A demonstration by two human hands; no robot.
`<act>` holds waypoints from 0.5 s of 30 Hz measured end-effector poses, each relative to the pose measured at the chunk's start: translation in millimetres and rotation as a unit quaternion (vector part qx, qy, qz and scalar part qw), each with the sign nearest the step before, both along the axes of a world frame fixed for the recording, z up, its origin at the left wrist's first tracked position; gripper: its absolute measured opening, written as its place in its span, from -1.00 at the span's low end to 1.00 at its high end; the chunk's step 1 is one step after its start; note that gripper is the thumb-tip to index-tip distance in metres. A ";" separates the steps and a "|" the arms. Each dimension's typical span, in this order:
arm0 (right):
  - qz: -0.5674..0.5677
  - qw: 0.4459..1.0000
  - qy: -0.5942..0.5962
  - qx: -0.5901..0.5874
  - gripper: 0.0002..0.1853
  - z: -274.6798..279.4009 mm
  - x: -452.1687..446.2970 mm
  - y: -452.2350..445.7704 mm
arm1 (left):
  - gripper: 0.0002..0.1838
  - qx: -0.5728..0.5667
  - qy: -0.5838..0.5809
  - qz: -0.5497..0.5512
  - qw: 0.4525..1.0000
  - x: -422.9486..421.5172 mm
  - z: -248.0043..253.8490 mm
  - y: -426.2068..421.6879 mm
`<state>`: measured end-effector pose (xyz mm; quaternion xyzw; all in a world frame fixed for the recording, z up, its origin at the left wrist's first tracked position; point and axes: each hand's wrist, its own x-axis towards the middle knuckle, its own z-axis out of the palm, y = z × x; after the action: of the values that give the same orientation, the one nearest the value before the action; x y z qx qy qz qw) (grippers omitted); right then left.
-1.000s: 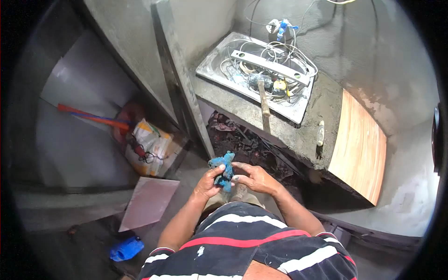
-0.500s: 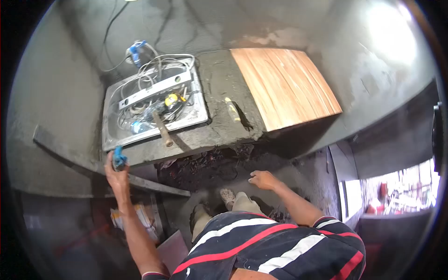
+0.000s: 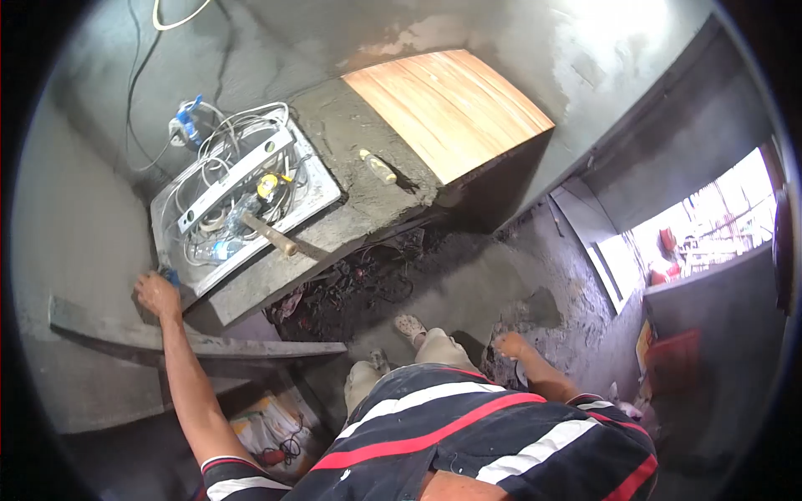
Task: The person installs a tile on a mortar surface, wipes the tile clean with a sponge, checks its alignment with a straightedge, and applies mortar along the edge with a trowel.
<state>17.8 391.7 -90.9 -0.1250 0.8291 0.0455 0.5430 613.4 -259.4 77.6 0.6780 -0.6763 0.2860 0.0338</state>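
My left hand [image 3: 157, 296] is at the front left corner of the sink, its fingers closed round a small blue object [image 3: 170, 275]. The hand covers most of this object, so its kind cannot be made out. The sink [image 3: 330, 200] is set in the rough cement counter and holds coiled pale cable, a spirit level [image 3: 238, 179], a yellow tape measure [image 3: 268, 185] and a plastic bottle [image 3: 219, 250]. A tool with a wooden handle [image 3: 271, 234] juts over its front rim. My right hand [image 3: 511, 344] hangs low by my right side, fingers loosely curled, with nothing visible in it.
A wood-patterned tile [image 3: 451, 113] covers the counter's right part. A yellowish-handled tool [image 3: 378, 167] lies on the cement beside it. Below my left hand runs a grey ledge [image 3: 242, 346]. Rubble [image 3: 359, 280] covers the floor under the counter. Blue-and-white fittings [image 3: 185, 123] are at the wall.
My left hand has moved with the blue object from in front of the counter to the sink's left corner. My right hand has dropped back towards my body. The view has turned right.
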 end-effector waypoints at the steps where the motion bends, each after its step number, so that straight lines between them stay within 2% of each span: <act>1: 0.024 1.000 0.007 -0.005 -0.58 -6.4 3.5 20.5 | -0.74 -0.001 -0.001 -0.011 1.000 5.6 -5.6 -6.6; 4: 0.162 0.983 0.061 -0.065 -0.64 -47.1 10.1 84.6 | -0.74 0.005 0.057 -0.001 0.998 11.4 -17.7 -20.4; 6: 0.210 0.971 0.081 -0.083 -0.68 -66.6 13.1 108.2 | -0.68 0.065 0.068 0.057 0.994 13.9 -19.0 -27.1; 7: 0.222 0.967 0.088 -0.090 -0.69 -72.5 15.5 114.9 | -0.68 0.064 0.067 0.055 0.994 16.9 -18.9 -32.6; 9: 0.199 0.970 0.082 -0.111 -0.72 -83.6 14.2 117.5 | -0.59 0.158 0.020 0.124 0.979 17.0 -17.3 -42.7; 11: 0.157 0.976 0.061 -0.138 -0.75 -93.8 9.2 115.7 | -0.56 0.137 0.045 0.124 0.982 12.8 -11.2 -55.0; 12: 0.134 0.978 0.050 -0.150 -0.77 -101.7 5.5 116.3 | -0.53 0.117 0.072 0.127 0.982 9.3 -1.2 -59.9; 13: 0.235 0.943 0.083 -0.219 -0.77 -117.7 -9.0 114.7 | -0.44 0.127 0.125 0.107 0.978 -25.7 44.0 -31.8; 14: 0.333 0.892 0.114 -0.282 -0.77 -123.0 -23.7 111.5 | -0.44 0.129 0.128 0.102 0.978 -40.0 65.7 -26.8; 15: 0.330 0.894 0.117 -0.279 -0.77 -114.9 -34.8 100.7 | -0.42 0.097 0.153 0.029 0.983 -51.1 79.2 -25.2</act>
<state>-17.0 492.3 -205.8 -0.5317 0.7763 0.0036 0.3386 562.2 -284.6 156.8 0.7333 -0.6676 0.1123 0.0628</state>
